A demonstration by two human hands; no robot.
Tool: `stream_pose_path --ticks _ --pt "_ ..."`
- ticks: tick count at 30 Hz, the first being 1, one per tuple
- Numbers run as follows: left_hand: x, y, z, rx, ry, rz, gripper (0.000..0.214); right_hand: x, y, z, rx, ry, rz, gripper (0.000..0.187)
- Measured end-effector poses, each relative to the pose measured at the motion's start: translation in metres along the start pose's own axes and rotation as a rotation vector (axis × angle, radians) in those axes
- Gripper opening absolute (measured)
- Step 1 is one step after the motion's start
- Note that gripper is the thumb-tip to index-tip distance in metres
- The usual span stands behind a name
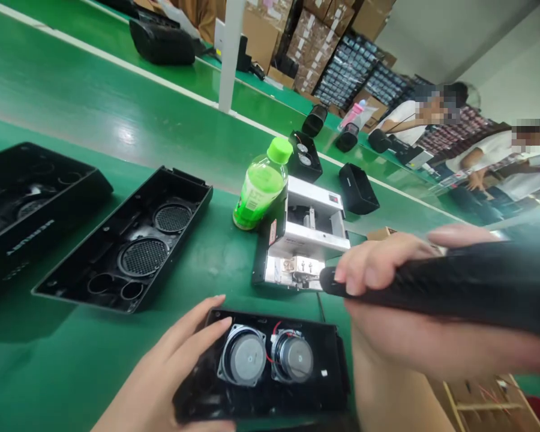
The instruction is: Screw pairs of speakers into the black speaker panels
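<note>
Head view: black speaker housing (pixel 326 375) lies at the near table edge, bottom centre, open side up, two round drivers (pixel 244 359) side by side inside. Left hand (pixel 171 372) rests on its left end, fingers loosely spread, not gripping. Right hand (pixel 409 342) wrapped tight around a black electric screwdriver (pixel 459 288), tip pointing left, right at a silver screw feeder (pixel 306 240) just behind the housing. Green bottle (pixel 261 189) touches the feeder's left side. Empty grilled housing (pixel 130 240) further left, another black shell (pixel 31 198) at far left. Green table (pixel 94 120). Co-workers (pixel 499 156) sit far right.
</note>
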State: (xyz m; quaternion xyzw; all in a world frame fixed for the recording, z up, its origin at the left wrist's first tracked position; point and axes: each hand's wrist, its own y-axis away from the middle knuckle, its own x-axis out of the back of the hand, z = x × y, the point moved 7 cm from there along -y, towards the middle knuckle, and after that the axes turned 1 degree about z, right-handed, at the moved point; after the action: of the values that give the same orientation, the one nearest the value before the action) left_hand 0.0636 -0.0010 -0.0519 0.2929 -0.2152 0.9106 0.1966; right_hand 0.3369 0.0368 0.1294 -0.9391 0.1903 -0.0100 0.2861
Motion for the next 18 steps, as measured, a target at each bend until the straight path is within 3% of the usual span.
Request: stream_pose_path --ticks 4,10,15,18 --pt "-0.002 0.000 -0.004 -0.008 0.007 -0.007 0.094 -0.013 -0.004 0.010 -0.089 -0.055 -0.072 0.059" --pt "0.000 0.000 -0.002 -0.020 -0.001 0.004 0.089 -0.008 0.002 0.013 -0.015 -0.079 0.170 0.070" --pt "0.007 -0.007 0.008 -0.084 -0.038 0.003 0.102 -0.006 0.010 0.029 -0.075 -0.143 0.107 0.071" --pt "0.008 -0.008 0.010 -0.092 -0.037 -0.004 0.103 0.003 0.015 0.027 -0.082 -0.169 0.144 0.075"
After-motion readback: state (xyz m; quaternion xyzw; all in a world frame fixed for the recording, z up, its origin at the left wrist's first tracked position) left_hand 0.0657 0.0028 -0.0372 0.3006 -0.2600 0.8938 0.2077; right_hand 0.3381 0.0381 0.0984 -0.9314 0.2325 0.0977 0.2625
